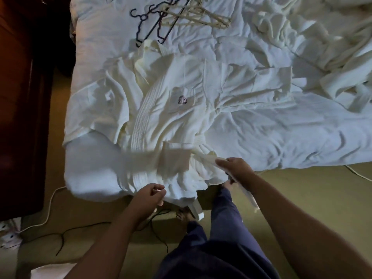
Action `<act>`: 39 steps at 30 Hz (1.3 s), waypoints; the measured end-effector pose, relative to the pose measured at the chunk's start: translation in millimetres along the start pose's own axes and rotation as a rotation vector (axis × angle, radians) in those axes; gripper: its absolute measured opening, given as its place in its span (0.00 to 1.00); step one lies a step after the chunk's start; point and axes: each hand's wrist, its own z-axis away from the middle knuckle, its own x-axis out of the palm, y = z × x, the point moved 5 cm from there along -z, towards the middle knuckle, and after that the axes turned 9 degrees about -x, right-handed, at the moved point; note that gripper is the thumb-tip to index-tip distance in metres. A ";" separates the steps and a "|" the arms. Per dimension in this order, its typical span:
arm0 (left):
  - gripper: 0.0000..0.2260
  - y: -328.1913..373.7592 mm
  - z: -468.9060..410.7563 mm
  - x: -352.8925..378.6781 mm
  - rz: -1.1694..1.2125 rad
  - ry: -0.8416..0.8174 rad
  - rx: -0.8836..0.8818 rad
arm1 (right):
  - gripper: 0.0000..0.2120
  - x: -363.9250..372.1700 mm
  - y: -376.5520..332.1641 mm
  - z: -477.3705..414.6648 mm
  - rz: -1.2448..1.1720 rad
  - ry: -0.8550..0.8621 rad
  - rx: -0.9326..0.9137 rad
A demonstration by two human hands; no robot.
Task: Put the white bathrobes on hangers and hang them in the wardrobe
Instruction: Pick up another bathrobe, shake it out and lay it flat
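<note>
Bathrobe (181,117) on bed (291,141), right hand (234,168) gripping belt (248,195)

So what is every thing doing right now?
Bathrobe: spread flat on the bed, unhung.
Belt: gripped by the right hand, end dangling.
Left hand: pinching a bit of white cloth.
Dark hangers: lying bare on the bed.
Cream hangers: piled, overlapping those.
Second bathrobe: crumpled.

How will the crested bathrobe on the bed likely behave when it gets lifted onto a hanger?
Likely floppy: the bathrobe lies creased and its hem droops over the bed edge. Probably bulky and fairly heavy, given its thick ribbed collar. Its belt dangles from the right hand, so it may slip free or snag.
</note>
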 end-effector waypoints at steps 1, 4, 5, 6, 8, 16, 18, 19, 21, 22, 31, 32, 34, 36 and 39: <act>0.06 6.2 -3.9 2.7 -0.007 -0.001 -0.006 | 0.15 -14.5 -9.7 3.3 -0.080 -0.040 0.019; 0.06 31.8 -14.7 13.6 -0.020 0.021 0.014 | 0.13 -50.5 -41.9 7.4 -0.141 -0.212 0.119; 0.08 42.9 -18.3 18.1 -0.032 0.035 0.039 | 0.13 -56.1 -54.0 8.4 -0.111 -0.274 0.134; 0.10 54.3 -21.6 23.3 -0.056 0.047 0.071 | 0.12 -58.2 -65.6 9.8 -0.093 -0.323 0.139; 0.16 77.3 -32.9 34.8 -0.139 0.093 0.124 | 0.13 -54.8 -87.1 12.5 -0.071 -0.385 0.143; 0.35 115.4 -107.6 72.2 -0.221 0.480 0.024 | 0.21 -41.4 -74.8 -22.3 0.487 -0.401 0.029; 0.29 115.5 -120.5 72.7 -0.154 0.549 0.036 | 0.19 -55.2 -59.2 -33.7 0.601 -0.333 -0.014; 0.26 115.6 -122.8 69.9 -0.096 0.561 0.060 | 0.18 -62.7 -51.9 -36.9 0.665 -0.307 -0.035; 0.22 111.3 -120.1 60.7 -0.017 0.567 0.088 | 0.14 -75.9 -35.5 -40.0 0.754 -0.280 -0.043; 0.21 107.7 -114.9 53.8 0.006 0.576 0.086 | 0.12 -79.6 -28.7 -40.9 0.780 -0.285 -0.040; 0.11 119.1 -77.7 -31.2 0.109 0.511 0.208 | 0.30 -33.7 -21.4 -39.1 1.018 -0.345 -0.015; 0.10 119.9 -78.7 -42.3 0.100 0.493 0.221 | 0.30 -17.1 -28.9 -39.6 0.962 -0.331 -0.056; 0.10 120.4 -80.8 -56.5 0.088 0.450 0.238 | 0.28 13.2 -43.6 -41.6 0.817 -0.312 -0.130; 0.10 119.5 -84.5 -63.7 0.072 0.383 0.241 | 0.27 40.2 -57.6 -47.4 0.672 -0.266 -0.178; 0.14 116.4 -90.3 -71.8 0.050 0.323 0.258 | 0.29 78.7 -78.9 -66.5 0.447 -0.148 -0.173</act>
